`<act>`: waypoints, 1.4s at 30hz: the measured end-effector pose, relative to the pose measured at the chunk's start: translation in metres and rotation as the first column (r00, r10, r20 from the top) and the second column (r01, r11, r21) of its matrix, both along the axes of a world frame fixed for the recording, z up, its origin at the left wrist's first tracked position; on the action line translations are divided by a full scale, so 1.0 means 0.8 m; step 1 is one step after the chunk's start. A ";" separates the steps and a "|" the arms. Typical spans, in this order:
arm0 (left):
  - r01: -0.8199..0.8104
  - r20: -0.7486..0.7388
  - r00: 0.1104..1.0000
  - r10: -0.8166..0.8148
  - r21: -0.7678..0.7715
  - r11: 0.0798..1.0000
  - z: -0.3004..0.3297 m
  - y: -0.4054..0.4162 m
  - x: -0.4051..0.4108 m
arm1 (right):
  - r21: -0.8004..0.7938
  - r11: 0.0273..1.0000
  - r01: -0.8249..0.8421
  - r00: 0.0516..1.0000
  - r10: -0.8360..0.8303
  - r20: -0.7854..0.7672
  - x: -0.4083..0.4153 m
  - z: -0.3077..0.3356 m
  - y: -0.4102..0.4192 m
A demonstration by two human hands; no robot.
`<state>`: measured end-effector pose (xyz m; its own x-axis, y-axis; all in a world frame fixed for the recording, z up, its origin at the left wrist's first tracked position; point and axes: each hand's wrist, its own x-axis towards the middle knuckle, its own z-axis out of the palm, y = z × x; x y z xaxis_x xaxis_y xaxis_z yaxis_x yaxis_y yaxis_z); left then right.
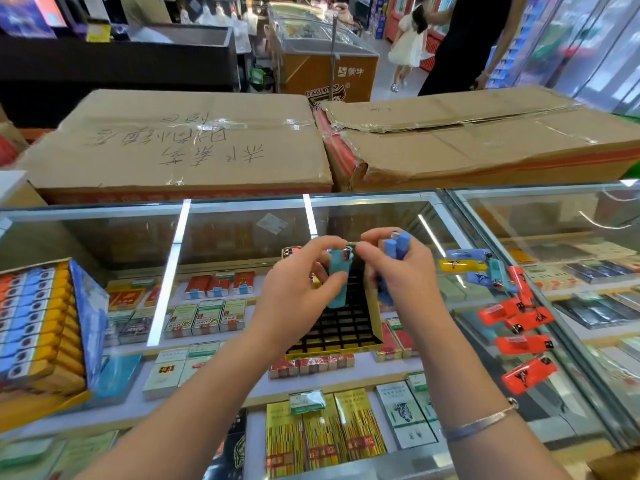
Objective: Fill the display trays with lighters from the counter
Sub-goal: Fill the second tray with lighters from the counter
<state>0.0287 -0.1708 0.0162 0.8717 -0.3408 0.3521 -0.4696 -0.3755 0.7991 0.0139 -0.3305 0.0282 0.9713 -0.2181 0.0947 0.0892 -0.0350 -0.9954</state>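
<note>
My left hand point(300, 278) grips a teal lighter point(338, 282) upright above the black grid of a yellow display tray point(341, 332) on the glass counter. My right hand point(403, 271) holds a bunch of blue lighters point(397, 249), and its fingertips pinch the metal top of the teal lighter. Most tray cells in view stand empty; one orange lighter point(292, 251) sits at the tray's far left corner. Loose lighters lie on the glass to the right: several orange ones point(519, 341), a yellow one point(462, 265) and blue ones point(467, 253).
A filled tray of blue, orange and yellow lighters point(38, 327) stands at the left on the counter. Two big cardboard boxes point(180, 143) rise behind the glass counter point(519, 199). Cigarette packs lie under the glass. Two people stand at the far right.
</note>
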 end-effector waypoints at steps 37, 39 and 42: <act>-0.210 0.450 0.887 -0.106 0.595 0.776 -0.005 -0.029 0.039 | -0.238 0.971 0.040 0.956 -0.107 -0.275 0.020 -0.047 -0.023; -0.209 0.467 0.876 -0.121 0.593 0.778 -0.007 -0.028 0.038 | -0.236 0.971 0.041 0.957 -0.106 -0.271 0.020 -0.047 -0.022; -0.204 0.483 0.865 -0.137 0.588 0.783 -0.017 -0.021 0.035 | -0.234 0.971 0.045 0.955 -0.111 -0.274 0.019 -0.047 -0.022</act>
<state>0.0565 -0.1873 0.0029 0.6621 -0.6001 0.4488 -0.6960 -0.7145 0.0714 0.0291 -0.3481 -0.0091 0.9457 -0.2993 -0.1266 -0.2068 -0.2540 -0.9448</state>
